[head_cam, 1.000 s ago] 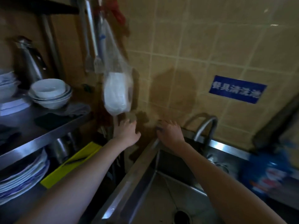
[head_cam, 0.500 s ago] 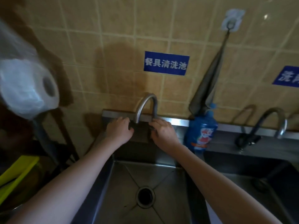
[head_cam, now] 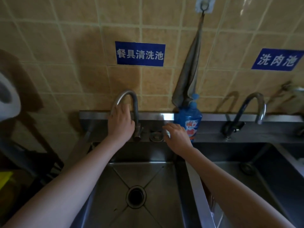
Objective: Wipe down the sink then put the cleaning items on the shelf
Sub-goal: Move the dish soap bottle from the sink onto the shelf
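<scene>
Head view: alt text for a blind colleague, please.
The left hand is at the faucet of a steel sink; the right hand reaches over the ledge beside a blue bottle. A grey cloth hangs from a wall hook above it.

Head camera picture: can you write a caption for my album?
Left hand at the faucet, right hand beside the blue bottle, above the sink.

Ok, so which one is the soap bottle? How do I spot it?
Look at the tiled wall above the sinks and find the grey cloth hanging from a hook. Right under its tip, on the steel ledge, stands the soap bottle. It is the only bright blue thing there, with a red-and-white label.
</scene>
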`<state>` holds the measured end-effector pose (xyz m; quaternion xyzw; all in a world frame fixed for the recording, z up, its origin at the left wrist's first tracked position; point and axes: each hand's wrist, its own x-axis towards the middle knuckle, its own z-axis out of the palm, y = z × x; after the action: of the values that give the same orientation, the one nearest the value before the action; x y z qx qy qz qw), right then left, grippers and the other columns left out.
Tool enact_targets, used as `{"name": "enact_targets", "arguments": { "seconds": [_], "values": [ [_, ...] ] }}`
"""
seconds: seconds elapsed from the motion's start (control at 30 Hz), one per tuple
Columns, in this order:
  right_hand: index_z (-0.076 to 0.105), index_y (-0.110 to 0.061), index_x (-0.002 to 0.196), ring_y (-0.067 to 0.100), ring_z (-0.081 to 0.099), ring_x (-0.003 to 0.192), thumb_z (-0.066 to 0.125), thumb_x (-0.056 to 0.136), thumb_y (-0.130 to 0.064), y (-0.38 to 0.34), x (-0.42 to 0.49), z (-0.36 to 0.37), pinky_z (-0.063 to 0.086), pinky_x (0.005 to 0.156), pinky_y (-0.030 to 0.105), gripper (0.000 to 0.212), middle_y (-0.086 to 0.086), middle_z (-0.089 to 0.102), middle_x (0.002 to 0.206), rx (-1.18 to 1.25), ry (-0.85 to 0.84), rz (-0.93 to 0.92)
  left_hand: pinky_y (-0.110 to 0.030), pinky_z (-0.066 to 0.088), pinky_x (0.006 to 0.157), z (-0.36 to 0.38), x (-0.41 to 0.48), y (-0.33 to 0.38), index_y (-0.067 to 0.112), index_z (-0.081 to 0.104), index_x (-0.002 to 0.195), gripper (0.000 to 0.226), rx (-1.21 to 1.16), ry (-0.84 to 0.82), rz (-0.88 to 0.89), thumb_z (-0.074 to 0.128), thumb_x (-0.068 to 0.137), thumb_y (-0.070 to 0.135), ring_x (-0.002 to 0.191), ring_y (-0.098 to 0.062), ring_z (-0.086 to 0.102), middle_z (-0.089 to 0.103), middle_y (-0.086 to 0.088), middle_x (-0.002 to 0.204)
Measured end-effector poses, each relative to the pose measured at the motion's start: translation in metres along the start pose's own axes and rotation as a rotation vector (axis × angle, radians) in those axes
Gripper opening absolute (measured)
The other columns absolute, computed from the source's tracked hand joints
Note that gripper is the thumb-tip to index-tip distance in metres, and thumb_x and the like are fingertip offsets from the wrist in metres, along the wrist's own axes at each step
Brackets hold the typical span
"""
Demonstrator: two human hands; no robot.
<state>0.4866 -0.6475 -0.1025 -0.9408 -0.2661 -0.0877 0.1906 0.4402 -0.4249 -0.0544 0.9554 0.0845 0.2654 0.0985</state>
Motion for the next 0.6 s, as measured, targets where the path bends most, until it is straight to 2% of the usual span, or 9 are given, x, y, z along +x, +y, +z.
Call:
{"name": "enact_targets", "arguments": {
  "seconds": [0.17,0.33,0.6],
  "values": [
    [0.052,-0.023,0.128,0.022,0.044,0.128,0.054,0.089,-0.02,0.03,-0.006,-0.002,0.032,0.107,0.039,0.039,0.002,0.049,0.138,0.022,0.022,0.062,-0.036,0.051,0.074,0.034,0.003,0.022,0.019,0.037,0.121,0.047,-0.046,-0.143,0.043,0.063,0.082,0.018,0.095,-0.023,0.055,0.049,-0.006,0.112],
    [0.048,-0.025,0.131,0.02,0.044,0.129,0.055,0.089,-0.027,0.07,-0.014,-0.002,0.032,0.109,0.039,0.042,0.0,0.049,0.139,0.018,0.035,0.173,-0.04,0.046,0.084,0.07,0.007,0.043,0.019,0.044,0.116,0.038,0.026,-0.206,0.09,0.061,0.082,0.021,0.104,-0.027,0.054,0.052,-0.006,0.113],
    [0.05,-0.029,0.125,0.02,0.048,0.121,0.058,0.087,-0.029,0.13,-0.027,0.0,0.036,0.101,0.036,0.039,-0.002,0.055,0.128,0.058,0.075,0.315,-0.041,0.043,0.088,0.126,0.017,0.086,0.021,0.042,0.123,0.043,-0.029,-0.291,0.127,0.059,0.085,0.032,0.111,-0.026,0.052,0.051,-0.006,0.12]
  ]
}}
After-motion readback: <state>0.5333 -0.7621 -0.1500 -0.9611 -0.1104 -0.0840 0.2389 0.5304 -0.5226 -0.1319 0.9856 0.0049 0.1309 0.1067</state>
